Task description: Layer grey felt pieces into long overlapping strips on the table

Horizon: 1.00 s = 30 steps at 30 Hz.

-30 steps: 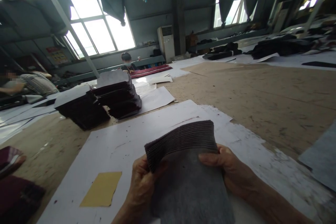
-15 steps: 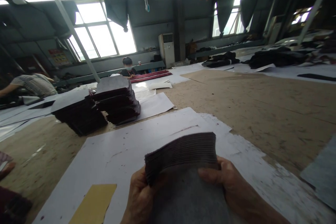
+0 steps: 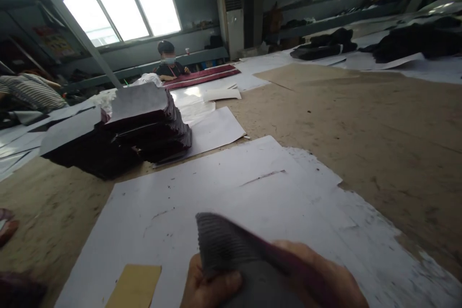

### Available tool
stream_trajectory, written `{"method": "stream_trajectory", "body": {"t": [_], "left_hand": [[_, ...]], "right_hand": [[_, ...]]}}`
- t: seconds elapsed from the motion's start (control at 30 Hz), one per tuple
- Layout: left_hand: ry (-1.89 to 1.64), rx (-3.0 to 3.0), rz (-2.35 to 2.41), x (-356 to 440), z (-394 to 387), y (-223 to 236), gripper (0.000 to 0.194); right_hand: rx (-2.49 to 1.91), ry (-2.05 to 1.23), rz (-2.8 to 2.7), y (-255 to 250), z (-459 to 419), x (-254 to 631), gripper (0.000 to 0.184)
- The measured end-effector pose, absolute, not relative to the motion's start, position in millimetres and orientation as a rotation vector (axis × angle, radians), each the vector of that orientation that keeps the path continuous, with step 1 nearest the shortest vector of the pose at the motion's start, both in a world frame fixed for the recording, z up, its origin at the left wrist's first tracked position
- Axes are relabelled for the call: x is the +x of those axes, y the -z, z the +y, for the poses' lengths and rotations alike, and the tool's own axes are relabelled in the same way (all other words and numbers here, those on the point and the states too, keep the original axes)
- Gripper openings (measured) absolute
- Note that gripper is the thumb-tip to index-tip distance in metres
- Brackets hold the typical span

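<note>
A bent stack of dark grey cut fabric pieces [image 3: 231, 245] is held up low in the view, its layered edges fanned at the upper left. A maroon side shows along its right. My left hand [image 3: 211, 286] is closed on the stack's left part, thumb pressed on top. My right hand [image 3: 321, 267] grips the far right side; most of its fingers are hidden behind the fabric. Under both hands lies a large white paper sheet [image 3: 173, 221] with dark lint on it. A tan card [image 3: 135, 286] rests on the paper at the lower left.
Tall stacks of dark cut pieces [image 3: 144, 120] stand on the table at the left. A person [image 3: 171, 65] sits beyond, by long maroon strips [image 3: 205, 77]. Another person in stripes [image 3: 34, 89] leans at far left. Dark cloth piles [image 3: 415, 41] lie at the back right.
The stack has gone from a broad upward curve to a sharper bend, its right side folded over to show maroon. Both hands sit lower in view. The camera has tilted down.
</note>
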<state>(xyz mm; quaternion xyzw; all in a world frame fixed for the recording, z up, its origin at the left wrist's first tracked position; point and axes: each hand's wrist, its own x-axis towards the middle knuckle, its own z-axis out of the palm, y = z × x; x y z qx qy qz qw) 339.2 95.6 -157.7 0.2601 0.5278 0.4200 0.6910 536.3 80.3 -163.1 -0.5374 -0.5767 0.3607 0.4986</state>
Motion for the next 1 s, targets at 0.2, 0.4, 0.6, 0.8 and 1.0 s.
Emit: {"method": "stream_trajectory", "body": {"t": [0.2,0.4,0.6,0.8,1.0], "left_hand": [[-1.004,0.574,1.219,347,98,138,0.023],[-0.987,0.306,1.011,352,120,126,0.032],[-0.898,0.86,1.481,346,132,130,0.02],[-0.878,0.369,1.189,349,142,137,0.022],[-0.841,0.4,1.175,340,151,143,0.026]], "right_hand": [[-1.343,-1.6,-1.098,134,110,544,0.033],[-1.072,-0.504,-1.726,138,122,533,0.034],[-1.581,-1.466,-1.199,127,144,532,0.033],[-1.308,-0.701,-1.635,141,144,525,0.023],[-1.545,-1.303,-1.242,139,158,527,0.029]]}}
